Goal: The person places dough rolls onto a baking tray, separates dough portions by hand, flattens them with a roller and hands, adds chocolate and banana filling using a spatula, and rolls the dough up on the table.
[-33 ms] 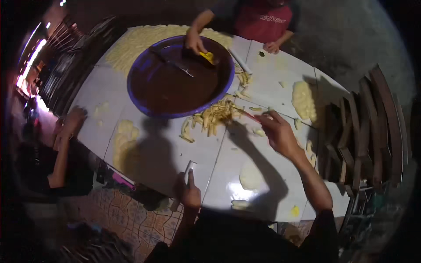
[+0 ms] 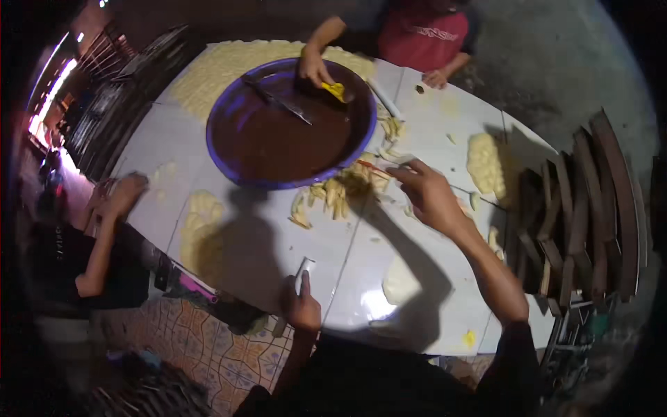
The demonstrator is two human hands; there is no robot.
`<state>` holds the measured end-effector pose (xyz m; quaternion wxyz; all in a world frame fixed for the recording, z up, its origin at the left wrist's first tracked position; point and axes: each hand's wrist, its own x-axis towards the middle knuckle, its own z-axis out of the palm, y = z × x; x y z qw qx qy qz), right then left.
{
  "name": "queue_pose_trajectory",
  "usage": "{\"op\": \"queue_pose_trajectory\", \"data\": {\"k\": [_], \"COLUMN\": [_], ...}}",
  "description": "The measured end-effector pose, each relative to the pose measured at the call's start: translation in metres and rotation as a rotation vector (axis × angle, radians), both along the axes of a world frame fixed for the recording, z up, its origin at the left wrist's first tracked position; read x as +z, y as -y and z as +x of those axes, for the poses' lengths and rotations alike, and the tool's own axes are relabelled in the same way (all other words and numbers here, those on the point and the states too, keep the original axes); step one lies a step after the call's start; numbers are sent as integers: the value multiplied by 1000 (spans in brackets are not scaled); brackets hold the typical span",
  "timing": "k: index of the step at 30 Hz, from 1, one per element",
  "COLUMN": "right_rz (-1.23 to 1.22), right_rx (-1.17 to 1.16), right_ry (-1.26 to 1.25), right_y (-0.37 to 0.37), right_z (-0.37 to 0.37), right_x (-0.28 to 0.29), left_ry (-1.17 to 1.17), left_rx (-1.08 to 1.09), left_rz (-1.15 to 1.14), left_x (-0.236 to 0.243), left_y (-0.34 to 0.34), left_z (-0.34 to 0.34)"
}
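My left hand (image 2: 303, 307), closed, grips a whitish cylinder (image 2: 306, 265) near the table's front edge. My right hand (image 2: 431, 198) is closed around a thin red-handled tool (image 2: 373, 167); its working end is not clear. The tool reaches left over a heap of pale yellowish strips (image 2: 335, 198), beside the near right side of a large blue-rimmed basin (image 2: 267, 185). Brown, smooth-looking contents (image 2: 278, 149) fill the basin, and a dark long-bladed tool (image 2: 281, 104) lies in it. A pale flat round of dough (image 2: 401, 283) lies in front of me.
Across the table, a person's hand (image 2: 315, 67) holds a yellow scraper (image 2: 335, 90) in the basin. Another person's hand (image 2: 125, 194) rests at the left edge. Dough patches (image 2: 486, 165) lie about the white table (image 2: 445, 243). Dark trays (image 2: 577, 208) stand stacked at right.
My right hand has moved slightly left and nearer me, and the red tool now reaches closer to the basin's rim. My left hand keeps its hold. The whole view has shifted a little.
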<state>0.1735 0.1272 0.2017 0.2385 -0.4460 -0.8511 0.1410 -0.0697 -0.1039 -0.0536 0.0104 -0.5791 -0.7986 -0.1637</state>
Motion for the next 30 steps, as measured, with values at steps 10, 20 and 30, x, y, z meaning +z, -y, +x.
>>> {"op": "queue_pose_trajectory", "data": {"k": [10, 20, 30], "right_rz": [-198, -552, -335], "right_rx": [599, 763, 59], "right_ry": [614, 543, 288], "right_y": [-180, -162, 168], "right_z": [-201, -123, 80], "right_x": [-69, 37, -78], "left_ry": [-74, 359, 74], "left_rx": [51, 86, 44], "left_rz": [340, 161, 231], "left_x": [23, 31, -35], "left_y": [-6, -11, -1], "left_z": [-18, -4, -32]}}
